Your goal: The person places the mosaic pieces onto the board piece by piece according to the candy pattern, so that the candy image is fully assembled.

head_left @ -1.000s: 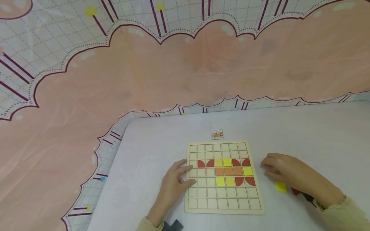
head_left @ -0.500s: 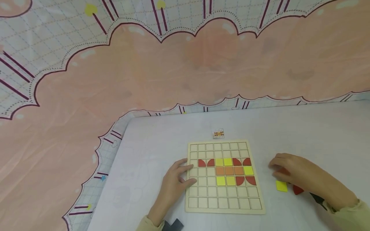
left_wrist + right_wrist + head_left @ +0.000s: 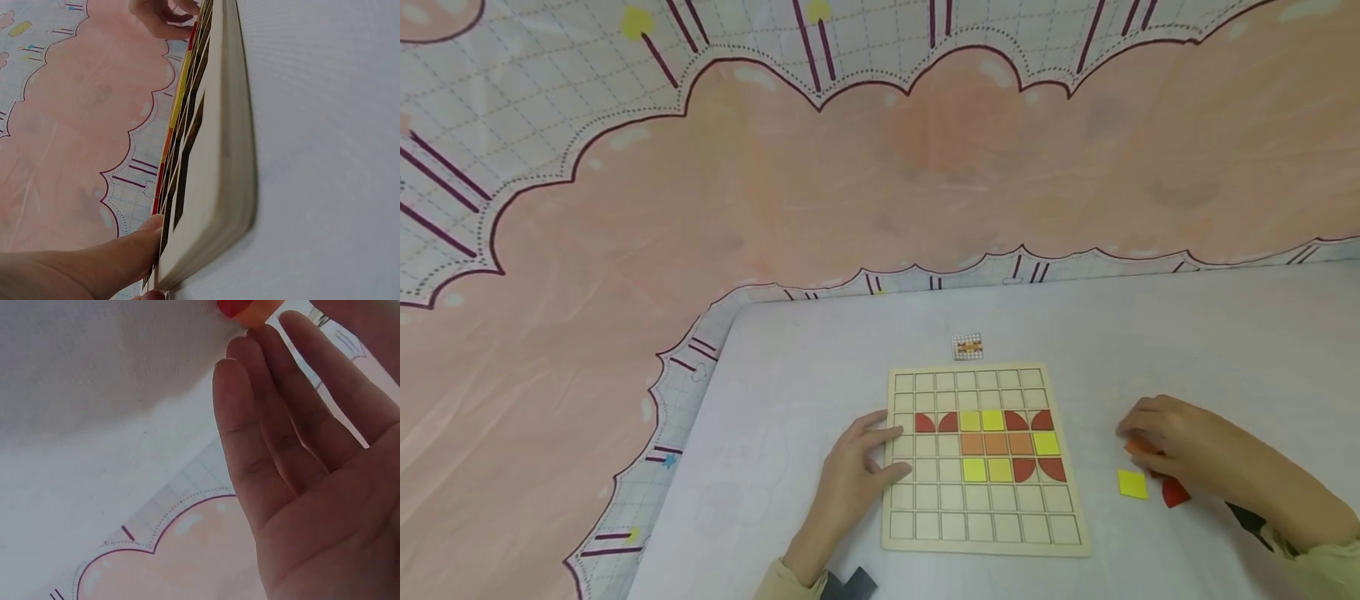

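A square wooden grid board [image 3: 985, 533] lies on the table, with red quarter-round, yellow and orange tiles set in its middle rows. My left hand [image 3: 850, 467] rests at the board's left edge, thumb and fingers spread on the rim; in the left wrist view the thumb [image 3: 131, 250] touches the board's side. To the right of the board, my right hand [image 3: 1172, 437] is low over loose tiles, its fingers [image 3: 240, 419] extended in the right wrist view. An orange tile [image 3: 1138, 444] shows partly under it. A loose yellow tile [image 3: 1132, 484] and a red tile [image 3: 1175, 492] lie nearby.
A small printed pattern card [image 3: 967, 347] lies just beyond the board's far edge. The white table [image 3: 790, 375] meets a wall covering [image 3: 880, 192] with pink cloud shapes at its back and left. A dark strap [image 3: 850, 585] is at the left wrist.
My right hand has moved to the right, away from the board. More of the orange, yellow and red loose tiles shows. My left hand stays at the board's edge.
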`<state>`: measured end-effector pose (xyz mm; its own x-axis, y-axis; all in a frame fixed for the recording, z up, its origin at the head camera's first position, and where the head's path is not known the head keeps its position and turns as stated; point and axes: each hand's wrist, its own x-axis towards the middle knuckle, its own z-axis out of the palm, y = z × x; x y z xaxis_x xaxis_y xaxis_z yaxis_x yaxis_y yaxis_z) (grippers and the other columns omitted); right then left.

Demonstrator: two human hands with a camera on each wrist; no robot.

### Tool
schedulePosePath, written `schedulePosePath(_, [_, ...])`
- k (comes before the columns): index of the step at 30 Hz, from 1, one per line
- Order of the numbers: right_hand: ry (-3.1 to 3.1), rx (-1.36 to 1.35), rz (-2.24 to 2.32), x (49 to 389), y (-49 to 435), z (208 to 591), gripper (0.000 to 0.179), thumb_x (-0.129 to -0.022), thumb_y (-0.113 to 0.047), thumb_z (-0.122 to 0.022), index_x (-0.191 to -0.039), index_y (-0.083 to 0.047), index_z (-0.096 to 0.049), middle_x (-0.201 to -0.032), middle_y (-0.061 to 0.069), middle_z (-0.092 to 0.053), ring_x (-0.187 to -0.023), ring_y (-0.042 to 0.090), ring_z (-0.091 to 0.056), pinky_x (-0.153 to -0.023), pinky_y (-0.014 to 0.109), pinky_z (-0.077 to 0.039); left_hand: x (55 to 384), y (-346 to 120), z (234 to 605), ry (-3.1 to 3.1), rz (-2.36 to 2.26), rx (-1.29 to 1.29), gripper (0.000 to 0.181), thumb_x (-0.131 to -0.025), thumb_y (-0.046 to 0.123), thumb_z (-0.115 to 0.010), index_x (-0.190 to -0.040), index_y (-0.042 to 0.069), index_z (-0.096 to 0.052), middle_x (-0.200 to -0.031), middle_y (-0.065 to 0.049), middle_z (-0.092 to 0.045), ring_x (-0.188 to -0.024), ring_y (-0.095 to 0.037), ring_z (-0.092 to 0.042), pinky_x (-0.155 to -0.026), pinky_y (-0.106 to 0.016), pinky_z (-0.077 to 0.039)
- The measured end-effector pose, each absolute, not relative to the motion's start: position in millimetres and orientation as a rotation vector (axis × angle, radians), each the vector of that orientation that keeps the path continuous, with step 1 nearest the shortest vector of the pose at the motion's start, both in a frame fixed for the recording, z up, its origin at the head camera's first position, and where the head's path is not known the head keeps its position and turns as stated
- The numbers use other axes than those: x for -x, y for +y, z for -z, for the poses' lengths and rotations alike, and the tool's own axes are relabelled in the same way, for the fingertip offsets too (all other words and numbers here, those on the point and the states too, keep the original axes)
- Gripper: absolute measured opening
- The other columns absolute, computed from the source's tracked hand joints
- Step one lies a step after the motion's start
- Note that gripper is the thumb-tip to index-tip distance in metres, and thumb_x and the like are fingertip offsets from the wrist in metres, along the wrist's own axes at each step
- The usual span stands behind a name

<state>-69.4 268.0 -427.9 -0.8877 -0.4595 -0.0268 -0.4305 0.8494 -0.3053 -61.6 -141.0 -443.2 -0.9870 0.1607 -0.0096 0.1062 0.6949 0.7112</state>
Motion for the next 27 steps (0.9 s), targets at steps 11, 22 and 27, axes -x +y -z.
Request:
schedulePosePath(11, [2.873,0.627,0.591,69.4,269.5,428.1,0.019,-0.079,-0.019,-0.083,-0.094,-0.015,-0.073,-0.093,-0.009,-0.063,-0.075,0.002,-0.052,-0.063,0.02,-0.056,61.0,-142.1,444.8,2.831,-1.173,-0.236,0.046,-0.079,0.019,-0.084,-0.122,0.009,-0.07,-0.145,-0.006,-0.052,-0.057,0.001,-0.053,-0.059,-0.016,-0.05])
schedulePosePath(22, [2.862,0.607,0.584,68.5,266.9,428.2,0.02,-0.079,-0.019,-0.083,-0.095,-0.016,-0.071,-0.096,-0.008,-0.061,-0.081,0.009,-0.053,-0.068,0.024,-0.058,61.3,-142.6,445.8,2.822,-1.181,-0.235,0.047,-0.079,0.019,-0.084,-0.122,0.009,-0.07,-0.146,-0.005,-0.051,-0.058,0.001,-0.053,-0.057,-0.016,-0.05])
schedulePosePath(27, [2.875,0.627,0.584,67.6,266.2,428.5,0.02,-0.079,-0.017,-0.083,-0.093,-0.018,-0.069,-0.096,-0.009,-0.059,-0.08,0.007,-0.052,-0.068,0.024,-0.058,61.9,-142.1,445.6,2.831,-1.177,-0.236,0.047,-0.079,0.019,-0.084,-0.122,0.009,-0.07,-0.146,-0.005,-0.051,-0.058,0.001,-0.053,-0.057,-0.016,-0.05])
